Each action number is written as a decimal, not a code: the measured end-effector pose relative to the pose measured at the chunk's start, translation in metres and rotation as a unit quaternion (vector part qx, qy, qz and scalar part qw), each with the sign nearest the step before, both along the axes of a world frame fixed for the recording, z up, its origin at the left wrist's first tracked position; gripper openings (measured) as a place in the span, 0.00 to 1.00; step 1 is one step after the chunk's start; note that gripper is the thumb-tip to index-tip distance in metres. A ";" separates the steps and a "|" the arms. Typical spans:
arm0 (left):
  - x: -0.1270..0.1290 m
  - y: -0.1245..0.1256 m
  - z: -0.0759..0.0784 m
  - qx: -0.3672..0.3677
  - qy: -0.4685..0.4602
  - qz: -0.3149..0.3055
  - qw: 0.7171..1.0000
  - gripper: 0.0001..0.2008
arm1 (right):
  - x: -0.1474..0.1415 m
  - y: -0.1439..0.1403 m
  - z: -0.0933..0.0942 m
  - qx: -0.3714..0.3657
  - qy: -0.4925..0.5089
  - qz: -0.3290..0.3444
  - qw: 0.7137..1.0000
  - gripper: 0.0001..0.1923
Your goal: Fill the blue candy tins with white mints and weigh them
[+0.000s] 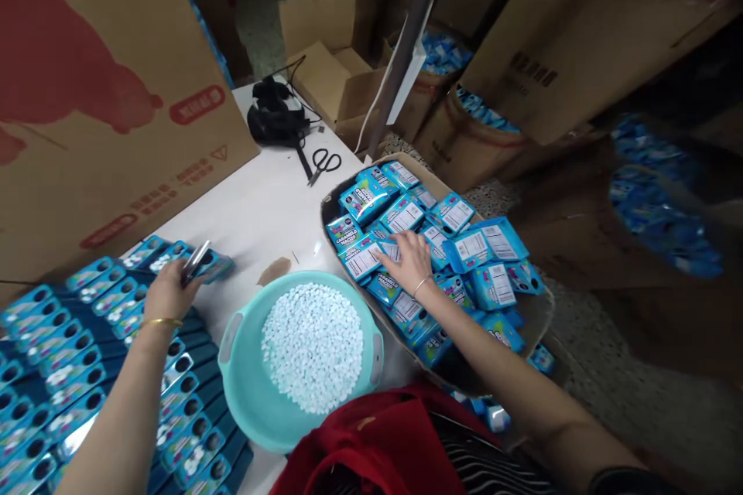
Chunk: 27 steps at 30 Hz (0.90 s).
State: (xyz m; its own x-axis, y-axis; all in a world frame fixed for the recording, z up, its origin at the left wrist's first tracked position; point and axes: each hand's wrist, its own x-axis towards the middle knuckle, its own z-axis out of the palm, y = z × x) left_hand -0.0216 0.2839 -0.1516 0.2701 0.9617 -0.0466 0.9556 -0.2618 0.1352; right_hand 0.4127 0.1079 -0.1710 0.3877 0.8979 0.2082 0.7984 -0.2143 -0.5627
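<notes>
On the left, my left hand (168, 298) is closed around a shiny metal tool (196, 259), its exact kind hidden by the fingers. It hovers over rows of blue candy packets (78, 360) with dark round openings facing up. At the right, my right hand (411, 263) reaches into a carton (332, 209) heaped with blue caramel packets (406, 213). Its thumb and fingers straddle one packet (390, 250) near the carton's left side. Between my hands stands a turquoise basin (247, 390) with small white candies (313, 344) in it.
Scissors (323, 164) and a black strapped device (277, 114) lie on the white table (226, 201). A large printed carton (116, 93) stands at the back left. A slanted pole (406, 39) rises beyond the table. More cartons with blue packets (662, 201) stand on the right.
</notes>
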 end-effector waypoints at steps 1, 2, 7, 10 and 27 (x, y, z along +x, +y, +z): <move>-0.004 0.001 -0.005 -0.009 0.010 0.014 1.000 0.17 | -0.002 0.000 -0.004 -0.023 -0.014 0.005 1.000 0.22; -0.005 0.000 -0.008 -0.014 0.017 0.030 0.999 0.18 | -0.007 0.000 -0.008 -0.040 -0.022 0.009 0.999 0.22; 0.012 -0.033 0.002 0.043 -0.048 0.070 0.995 0.24 | -0.035 -0.004 -0.020 -0.016 0.019 -0.015 1.000 0.21; 0.034 -0.073 0.010 0.042 -0.112 -0.020 0.993 0.20 | -0.035 -0.009 -0.018 0.036 0.104 0.012 0.994 0.20; 0.113 -0.241 -0.064 -0.256 0.041 -0.160 0.952 0.25 | -0.040 -0.117 0.038 -0.132 0.863 -0.047 0.486 0.09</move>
State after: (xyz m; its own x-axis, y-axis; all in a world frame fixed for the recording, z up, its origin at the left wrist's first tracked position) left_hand 0.0910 0.0433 -0.2160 0.5200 0.6766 -0.5214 0.8512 -0.4609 0.2508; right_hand 0.3723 -0.0094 -0.1333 -0.1771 0.7665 -0.6174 -0.8339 -0.4500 -0.3195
